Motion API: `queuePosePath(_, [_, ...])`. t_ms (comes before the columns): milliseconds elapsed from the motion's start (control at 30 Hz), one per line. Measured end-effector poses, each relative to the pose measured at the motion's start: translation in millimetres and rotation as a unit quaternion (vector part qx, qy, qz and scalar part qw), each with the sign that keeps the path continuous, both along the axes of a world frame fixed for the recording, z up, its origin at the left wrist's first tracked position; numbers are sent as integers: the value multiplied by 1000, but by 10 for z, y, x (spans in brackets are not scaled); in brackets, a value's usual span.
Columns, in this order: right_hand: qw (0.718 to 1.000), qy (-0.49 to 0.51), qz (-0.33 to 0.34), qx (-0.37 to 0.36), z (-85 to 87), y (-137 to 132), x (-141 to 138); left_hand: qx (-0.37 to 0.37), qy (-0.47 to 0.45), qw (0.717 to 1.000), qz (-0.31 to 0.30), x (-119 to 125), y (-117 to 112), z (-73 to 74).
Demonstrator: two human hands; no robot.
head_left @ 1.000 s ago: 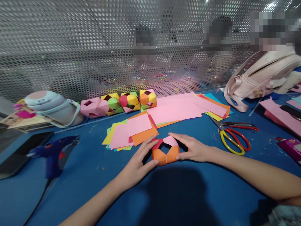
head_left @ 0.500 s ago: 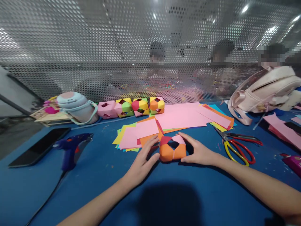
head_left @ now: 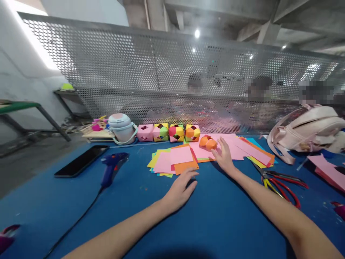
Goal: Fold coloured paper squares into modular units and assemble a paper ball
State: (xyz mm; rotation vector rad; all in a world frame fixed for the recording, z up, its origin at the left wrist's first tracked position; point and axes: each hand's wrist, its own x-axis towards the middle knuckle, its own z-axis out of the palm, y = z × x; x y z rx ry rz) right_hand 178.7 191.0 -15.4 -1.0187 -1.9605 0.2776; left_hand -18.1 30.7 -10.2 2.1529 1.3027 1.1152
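Note:
On the pink sheets at the back lies an orange folded-paper piece (head_left: 207,142). My right hand (head_left: 224,158) is beside its right side, fingers stretched out and apart; whether a fingertip touches it I cannot tell. My left hand (head_left: 182,190) rests low over the blue table (head_left: 215,223), in front of a stack of coloured paper squares (head_left: 182,154). It holds nothing, and its thumb stands apart from the slightly bent fingers. Several folded-paper blocks (head_left: 176,133) in pink, yellow, green, red and orange form a row left of the orange piece.
To the left are a blue glue gun (head_left: 109,169) with its cord, a black phone (head_left: 81,162) and a pale lidded container (head_left: 122,129). Scissors (head_left: 279,183) and a light backpack (head_left: 309,129) are at right. A perforated metal screen (head_left: 167,72) stands behind.
The folded-paper piece went from between both hands to the back, onto the pink sheets beside the row. My right hand reached forward with it; my left hand came away. The view tilted up.

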Motion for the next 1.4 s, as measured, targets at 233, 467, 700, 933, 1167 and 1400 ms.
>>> queuePosePath(233, [960,-171,211,70,17,-313,-151,54,89,994,-35,44,-1,12])
queuePosePath(467, [940,-231,240,70,-23,-304,-288,78,135,988,-17,34,21,7])
queuePosePath(700, [938,-261,218,70,-15,-294,-401,48,81,984,148,-458,415,158])
queuePosePath(933, [907,-340,221,113,95,-537,-1200,-73,32,958,277,-1286,823,47])
queuePosePath(1167, [921,-328,190,94,121,-476,-1343,-139,32,962,233,-1480,901,3])
queuePosePath(1400, [953,-258,138,77,92,-471,-1254,-155,60,980,110,-1599,799,132])
